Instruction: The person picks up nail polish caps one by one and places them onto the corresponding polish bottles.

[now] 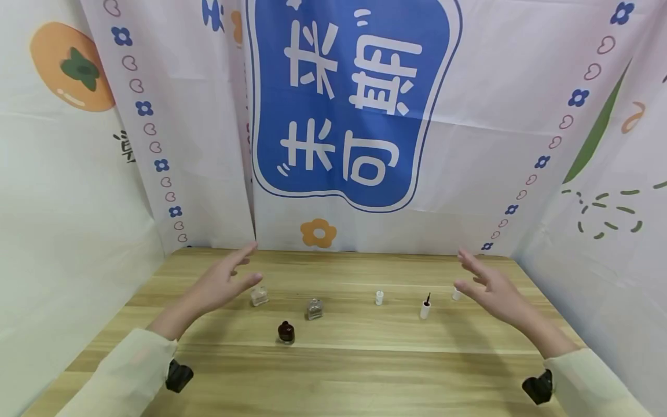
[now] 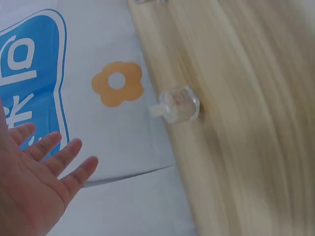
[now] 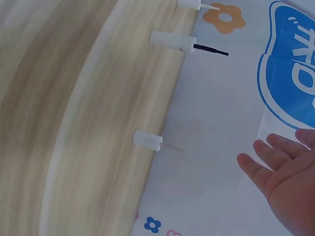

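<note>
My left hand hovers over the table's left side, fingers extended and holding nothing. Nearest to it stands an uncapped nail polish bottle of pale colour, also in the left wrist view as a clear faceted bottle. A clear greyish bottle and a dark red bottle stand further right, both uncapped. Above the right side my right hand is held with fingers extended, touching nothing. Close to it is a white brush cap; another with a dark brush and a third stand to its left.
The wooden table ends at a white printed cloth behind it, with more cloth hanging at both sides. A black wrist strap piece sits at my left cuff, and another at my right.
</note>
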Action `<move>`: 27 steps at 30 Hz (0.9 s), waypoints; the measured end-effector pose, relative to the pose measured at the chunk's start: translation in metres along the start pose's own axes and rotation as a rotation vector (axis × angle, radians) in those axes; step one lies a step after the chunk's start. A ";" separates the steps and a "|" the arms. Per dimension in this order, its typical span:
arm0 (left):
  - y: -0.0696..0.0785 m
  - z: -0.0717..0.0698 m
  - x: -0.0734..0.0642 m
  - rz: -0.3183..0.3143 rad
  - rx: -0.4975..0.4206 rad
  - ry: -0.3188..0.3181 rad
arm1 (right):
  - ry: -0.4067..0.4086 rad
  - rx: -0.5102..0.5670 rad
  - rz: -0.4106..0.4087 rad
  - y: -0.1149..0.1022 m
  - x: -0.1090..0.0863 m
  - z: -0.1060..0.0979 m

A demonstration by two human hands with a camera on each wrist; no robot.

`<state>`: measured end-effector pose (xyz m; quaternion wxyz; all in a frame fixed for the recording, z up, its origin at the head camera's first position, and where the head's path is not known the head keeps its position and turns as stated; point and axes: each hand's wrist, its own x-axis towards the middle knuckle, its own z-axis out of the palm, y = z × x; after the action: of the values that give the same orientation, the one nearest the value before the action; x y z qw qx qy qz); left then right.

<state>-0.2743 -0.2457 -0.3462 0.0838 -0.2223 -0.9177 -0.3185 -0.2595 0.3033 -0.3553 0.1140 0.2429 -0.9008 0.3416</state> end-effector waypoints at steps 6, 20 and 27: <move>0.002 0.010 -0.009 -0.016 -0.163 -0.019 | -0.003 0.084 0.062 0.000 -0.002 0.010; -0.006 0.032 -0.023 -0.053 -0.327 -0.142 | -0.072 0.202 0.217 0.005 -0.005 0.029; -0.009 0.046 -0.028 -0.064 -0.407 -0.189 | -0.129 0.304 0.284 0.012 -0.007 0.039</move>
<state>-0.2542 -0.2327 -0.3954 -0.0592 -0.2344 -0.8447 -0.4775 -0.2612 0.2875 -0.3932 -0.0310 0.1491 -0.8694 0.4700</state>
